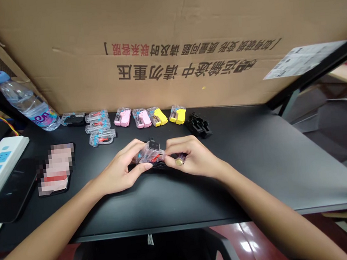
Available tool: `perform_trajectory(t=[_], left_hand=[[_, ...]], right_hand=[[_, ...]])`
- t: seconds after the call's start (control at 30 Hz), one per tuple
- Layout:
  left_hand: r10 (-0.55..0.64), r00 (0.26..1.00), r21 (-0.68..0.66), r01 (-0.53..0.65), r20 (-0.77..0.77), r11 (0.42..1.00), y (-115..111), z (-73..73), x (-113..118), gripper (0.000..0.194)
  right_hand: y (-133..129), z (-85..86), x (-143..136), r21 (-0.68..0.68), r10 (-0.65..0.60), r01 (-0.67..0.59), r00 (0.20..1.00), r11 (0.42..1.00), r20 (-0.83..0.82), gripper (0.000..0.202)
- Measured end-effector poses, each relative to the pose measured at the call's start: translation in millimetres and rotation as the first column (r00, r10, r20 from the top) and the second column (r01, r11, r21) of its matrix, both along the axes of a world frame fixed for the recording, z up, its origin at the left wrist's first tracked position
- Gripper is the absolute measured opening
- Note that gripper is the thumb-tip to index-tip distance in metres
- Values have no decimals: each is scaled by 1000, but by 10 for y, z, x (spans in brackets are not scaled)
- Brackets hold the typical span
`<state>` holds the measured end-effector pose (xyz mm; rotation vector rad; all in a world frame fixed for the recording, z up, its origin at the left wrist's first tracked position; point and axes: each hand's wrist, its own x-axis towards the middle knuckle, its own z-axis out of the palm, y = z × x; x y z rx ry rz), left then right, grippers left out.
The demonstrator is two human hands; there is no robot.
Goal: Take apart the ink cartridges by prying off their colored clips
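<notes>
A clear plastic device with red and blue parts inside and a dark square piece on top is held above the black table. My left hand grips its left side between thumb and fingers. My right hand pinches its right end, and a dark cylindrical tool with a gold-coloured end is tucked in that hand. Some black parts, partly hidden, lie under the device. Behind it stand pink units, yellow units and several clear units. Black pieces lie to their right.
A water bottle leans at the back left. A phone, a dark device and a white power strip lie at the left. Cardboard walls the back of the table. A chair is below the front edge.
</notes>
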<state>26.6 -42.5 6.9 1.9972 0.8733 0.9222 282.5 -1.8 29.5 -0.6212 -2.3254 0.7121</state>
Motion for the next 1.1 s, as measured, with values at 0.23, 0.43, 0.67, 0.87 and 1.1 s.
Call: perform_trajectory(t=[0.23, 0.43, 0.67, 0.87, 1.1], left_hand=[[98, 993, -5, -98, 64, 995, 26, -60, -28, 31], [170, 984, 21, -171, 59, 985, 84, -25, -97, 41], [605, 793, -18, -605, 70, 796, 417, 41, -562, 51], [754, 655, -3, -754, 50, 656, 572, 68, -906, 32], [555, 804, 25, -563, -216, 826, 400, 179, -721, 25]], right_hand=[[2, -23, 17, -37, -60, 60, 998, 997, 3, 31], [81, -20, 97, -155, -60, 72, 995, 985, 78, 34], [328, -19, 376, -21, -261, 274, 933, 961, 248, 31], [537, -90, 672, 150, -505, 508, 688, 848, 521, 23], [582, -93, 751, 343, -662, 615, 419, 711, 622, 27]])
